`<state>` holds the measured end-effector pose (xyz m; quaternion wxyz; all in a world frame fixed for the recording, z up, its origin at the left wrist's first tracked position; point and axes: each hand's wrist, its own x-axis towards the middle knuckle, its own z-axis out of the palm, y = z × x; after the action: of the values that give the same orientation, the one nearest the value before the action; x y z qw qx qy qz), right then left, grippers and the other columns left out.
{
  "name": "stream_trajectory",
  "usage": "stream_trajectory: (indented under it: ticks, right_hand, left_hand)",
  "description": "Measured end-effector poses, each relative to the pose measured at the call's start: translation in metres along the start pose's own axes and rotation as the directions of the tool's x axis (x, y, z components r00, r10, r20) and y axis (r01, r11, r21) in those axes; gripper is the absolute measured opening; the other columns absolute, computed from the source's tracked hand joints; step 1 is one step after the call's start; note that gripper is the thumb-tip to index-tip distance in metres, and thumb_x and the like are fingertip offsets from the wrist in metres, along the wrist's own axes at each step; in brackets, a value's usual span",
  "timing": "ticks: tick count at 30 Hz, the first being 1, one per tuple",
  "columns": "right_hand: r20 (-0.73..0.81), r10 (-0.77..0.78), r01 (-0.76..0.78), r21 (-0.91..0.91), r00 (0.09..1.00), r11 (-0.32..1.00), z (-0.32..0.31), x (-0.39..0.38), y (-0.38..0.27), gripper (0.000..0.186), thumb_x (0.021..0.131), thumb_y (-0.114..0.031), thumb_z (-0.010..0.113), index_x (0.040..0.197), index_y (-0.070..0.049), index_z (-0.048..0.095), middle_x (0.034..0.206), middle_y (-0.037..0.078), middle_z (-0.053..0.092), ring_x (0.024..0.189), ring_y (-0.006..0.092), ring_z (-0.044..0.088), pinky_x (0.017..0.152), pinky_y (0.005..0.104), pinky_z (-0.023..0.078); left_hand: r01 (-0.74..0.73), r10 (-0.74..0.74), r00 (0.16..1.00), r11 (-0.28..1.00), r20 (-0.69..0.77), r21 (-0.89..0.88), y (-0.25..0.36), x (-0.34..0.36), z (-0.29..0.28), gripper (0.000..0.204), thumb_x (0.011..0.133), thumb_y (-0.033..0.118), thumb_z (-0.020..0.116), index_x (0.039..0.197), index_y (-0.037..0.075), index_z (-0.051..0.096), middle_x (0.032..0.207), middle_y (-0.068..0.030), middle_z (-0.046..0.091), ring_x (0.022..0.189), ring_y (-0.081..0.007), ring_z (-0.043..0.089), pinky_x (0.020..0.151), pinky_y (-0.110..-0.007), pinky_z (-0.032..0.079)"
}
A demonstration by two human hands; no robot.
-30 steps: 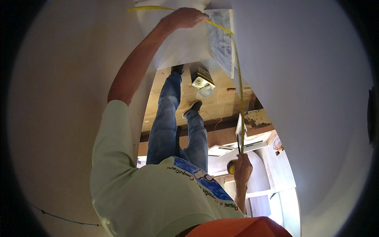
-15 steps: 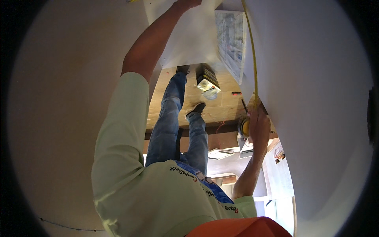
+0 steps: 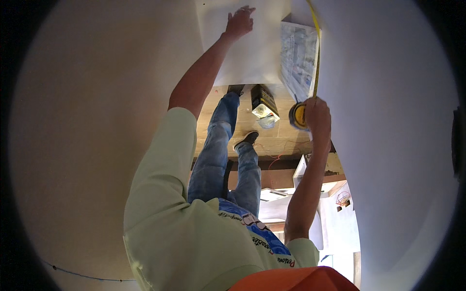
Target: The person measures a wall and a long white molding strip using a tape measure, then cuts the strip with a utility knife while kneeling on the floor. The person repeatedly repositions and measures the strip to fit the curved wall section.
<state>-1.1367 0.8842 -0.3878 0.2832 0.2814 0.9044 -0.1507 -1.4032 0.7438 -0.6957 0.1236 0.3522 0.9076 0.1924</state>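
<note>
My right hand (image 3: 318, 119) is closed around a tape measure (image 3: 298, 116) with a dark case and a yellow face. Its yellow blade (image 3: 318, 63) runs out from the case toward the top of the view, along the white wall on the right. My left hand (image 3: 239, 23) is raised in front of a pale panel (image 3: 252, 58) with its fingers apart and nothing in it. Whether the left fingertips touch the panel, I cannot tell. Between the panel and the blade is a framed piece with a mottled grey-white face (image 3: 299, 56).
A black and yellow box (image 3: 263, 100) stands on the wood floor with a clear plastic bag (image 3: 266, 121) beside it. Orange cord (image 3: 277, 157) lies near my foot. White walls rise close on both sides. Behind me are pale furnishings and a coil of wire (image 3: 343, 198).
My right hand and the tape measure have moved up the view, shortening the visible blade. My left hand has come down from the top edge, its fingers now spread.
</note>
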Motion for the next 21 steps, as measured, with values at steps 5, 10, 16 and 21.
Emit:
stream_trajectory:
  ticks: [5, 10, 16, 21]
  right_hand:
    - [-0.092, -0.365, 0.298, -0.411, 0.927, 0.862, 0.022, 0.083, 0.034, 0.011, 0.092, -0.01, 0.055, 0.087, -0.003, 0.061, 0.082, 0.018, 0.064, 0.074, 0.033, 0.07, 0.062, 0.0405, 0.058]
    - [0.302, -0.254, 0.351, -0.33, 0.919, 0.877, -0.016, 0.153, 0.028, 0.027, 0.095, -0.016, 0.049, 0.103, 0.005, 0.063, 0.1, 0.025, 0.069, 0.088, 0.04, 0.07, 0.069, 0.0465, 0.059]
    - [0.465, 0.347, -0.463, 0.159, 0.814, 0.872, -0.048, 0.193, -0.023, 0.04, 0.099, -0.026, 0.043, 0.12, 0.003, 0.061, 0.113, 0.024, 0.067, 0.095, 0.0353, 0.07, 0.074, 0.0446, 0.06]
    - [0.42, 0.332, -0.463, 0.26, 0.845, 0.848, -0.023, 0.223, -0.028, 0.041, 0.1, -0.029, 0.044, 0.124, 0.002, 0.058, 0.122, 0.02, 0.064, 0.098, 0.0339, 0.07, 0.073, 0.0426, 0.062]
  left_hand:
    - [0.229, -0.129, 0.93, 0.936, 0.344, -0.266, -0.017, -0.05, 0.024, 0.05, 0.092, 0.025, 0.056, 0.141, 0.018, 0.05, 0.135, -0.0135, 0.056, 0.126, -0.0321, 0.055, 0.104, -0.062, 0.041]
    - [0.485, -0.166, 0.822, 0.706, 0.545, -0.517, -0.037, -0.117, 0.042, 0.046, 0.093, 0.022, 0.057, 0.137, 0.008, 0.053, 0.131, -0.022, 0.058, 0.124, -0.0377, 0.056, 0.105, -0.046, 0.047]
    - [0.264, -0.013, 0.775, 0.915, 0.632, -0.305, -0.027, -0.16, 0.02, 0.043, 0.094, 0.021, 0.054, 0.133, 0.005, 0.057, 0.129, -0.024, 0.061, 0.124, -0.038, 0.056, 0.107, -0.045, 0.044]
    - [0.516, -0.122, 0.752, 0.719, 0.647, -0.465, -0.021, -0.184, 0.014, 0.034, 0.096, 0.018, 0.05, 0.124, 0.004, 0.061, 0.119, -0.0152, 0.065, 0.107, -0.0314, 0.062, 0.096, -0.04, 0.05]
